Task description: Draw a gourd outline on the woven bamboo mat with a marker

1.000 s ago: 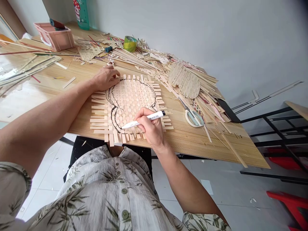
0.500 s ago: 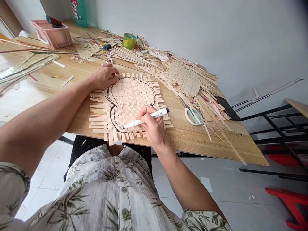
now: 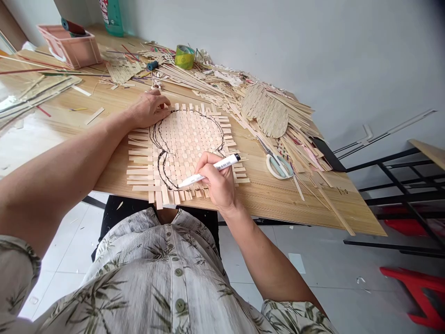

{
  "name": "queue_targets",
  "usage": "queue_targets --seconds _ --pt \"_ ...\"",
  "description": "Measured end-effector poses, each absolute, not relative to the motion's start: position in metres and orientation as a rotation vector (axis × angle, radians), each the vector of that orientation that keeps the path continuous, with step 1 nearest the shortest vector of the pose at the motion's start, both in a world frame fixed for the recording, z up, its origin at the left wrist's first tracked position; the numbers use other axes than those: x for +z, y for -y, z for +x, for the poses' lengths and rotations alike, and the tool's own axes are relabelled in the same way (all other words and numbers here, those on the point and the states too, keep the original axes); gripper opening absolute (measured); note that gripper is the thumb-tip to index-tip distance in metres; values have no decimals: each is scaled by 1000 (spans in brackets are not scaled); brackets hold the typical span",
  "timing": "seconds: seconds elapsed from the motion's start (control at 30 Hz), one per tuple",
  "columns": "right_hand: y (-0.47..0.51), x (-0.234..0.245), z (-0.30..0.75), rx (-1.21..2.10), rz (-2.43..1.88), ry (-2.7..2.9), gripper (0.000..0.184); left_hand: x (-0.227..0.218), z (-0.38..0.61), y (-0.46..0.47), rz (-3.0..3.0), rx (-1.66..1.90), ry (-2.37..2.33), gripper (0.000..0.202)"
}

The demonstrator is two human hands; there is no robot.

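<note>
A square mat of woven pale strips [image 3: 189,141] lies on the wooden table [image 3: 271,199] in front of me, with a black gourd-like outline drawn on it. My right hand [image 3: 217,181] grips a white marker [image 3: 212,169], its tip touching the mat's near edge on the outline. My left hand [image 3: 148,109] rests at the mat's far left corner, its curled fingers pressing down on the strips.
White-handled scissors [image 3: 278,164] lie right of the mat. A second, rounded woven piece [image 3: 266,113] sits on a heap of loose strips behind. A green tape roll [image 3: 184,55], a pink crate [image 3: 71,44] and a green bottle [image 3: 111,16] stand at the back.
The marker tip has crept slightly to the right along the mat's near edge. My left hand has stayed in place; the view has shifted a little.
</note>
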State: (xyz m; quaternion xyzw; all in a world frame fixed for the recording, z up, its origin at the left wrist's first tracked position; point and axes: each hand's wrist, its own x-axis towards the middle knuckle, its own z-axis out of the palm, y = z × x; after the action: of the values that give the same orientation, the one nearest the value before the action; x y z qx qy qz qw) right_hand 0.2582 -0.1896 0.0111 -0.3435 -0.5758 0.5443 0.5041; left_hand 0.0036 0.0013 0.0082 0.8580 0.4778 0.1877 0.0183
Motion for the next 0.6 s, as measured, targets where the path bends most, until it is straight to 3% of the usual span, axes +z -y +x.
queue_targets --seconds 0.6 --pt "191 12 259 1292 -828 1402 21 6 2 -5 2663 606 -1452 60"
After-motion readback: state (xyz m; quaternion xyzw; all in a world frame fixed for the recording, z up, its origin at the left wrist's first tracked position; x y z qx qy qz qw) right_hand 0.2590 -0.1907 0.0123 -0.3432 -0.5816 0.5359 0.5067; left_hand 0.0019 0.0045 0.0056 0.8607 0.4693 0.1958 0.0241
